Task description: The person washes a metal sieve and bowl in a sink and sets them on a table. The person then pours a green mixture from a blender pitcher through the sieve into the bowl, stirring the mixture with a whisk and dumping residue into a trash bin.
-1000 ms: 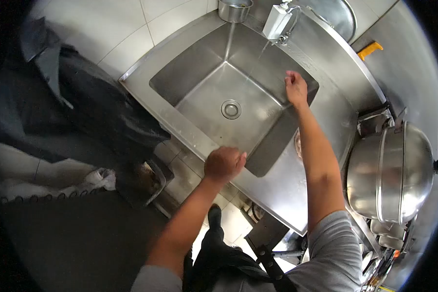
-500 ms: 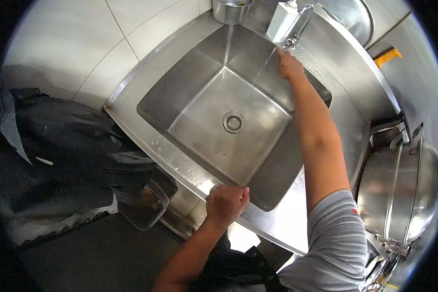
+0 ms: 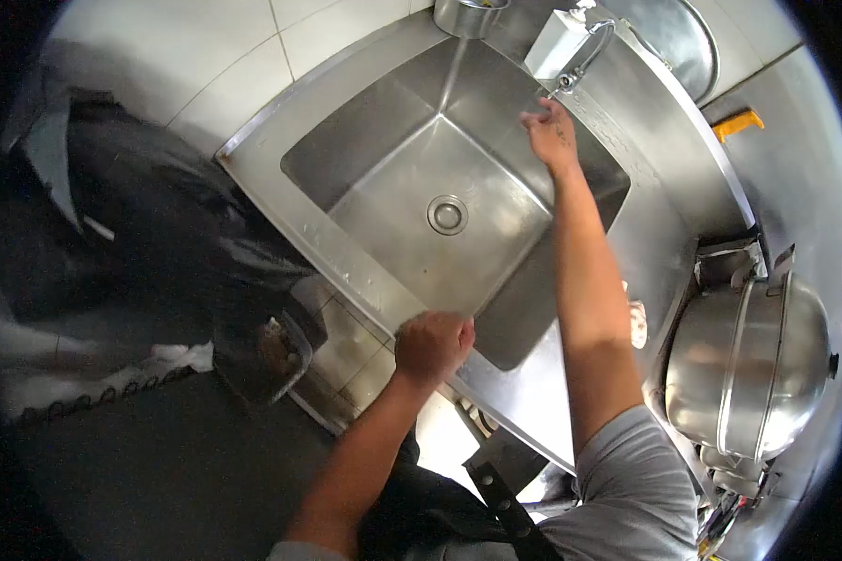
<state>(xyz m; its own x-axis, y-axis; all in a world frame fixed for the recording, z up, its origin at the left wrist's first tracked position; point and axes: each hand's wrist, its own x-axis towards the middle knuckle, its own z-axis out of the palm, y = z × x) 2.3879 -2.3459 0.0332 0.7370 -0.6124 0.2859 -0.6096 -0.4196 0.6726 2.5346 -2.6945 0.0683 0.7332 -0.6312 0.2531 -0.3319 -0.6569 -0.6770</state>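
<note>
A square steel sink (image 3: 384, 206) with a round drain (image 3: 447, 215) lies in front of me. My right hand (image 3: 552, 136) is at the sink's back right, just below the small chrome tap (image 3: 567, 82); its fingers are apart and hold nothing. Over the near rim of the sink is my left hand (image 3: 432, 348), closed in a loose fist, and nothing shows in it. A white soap dispenser (image 3: 556, 45) stands beside the tap.
A steel pot (image 3: 471, 17) stands at the back corner. Large lidded steel cookware (image 3: 748, 365) is on the right, below an orange handle (image 3: 738, 123). Dark cloth (image 3: 140, 206) hangs at the left. A round metal lid (image 3: 674, 37) leans behind the tap.
My right hand first reached to the tap, then drew slightly back from it with its fingers spread. My left hand stays closed near the front rim. The camera view has shifted.
</note>
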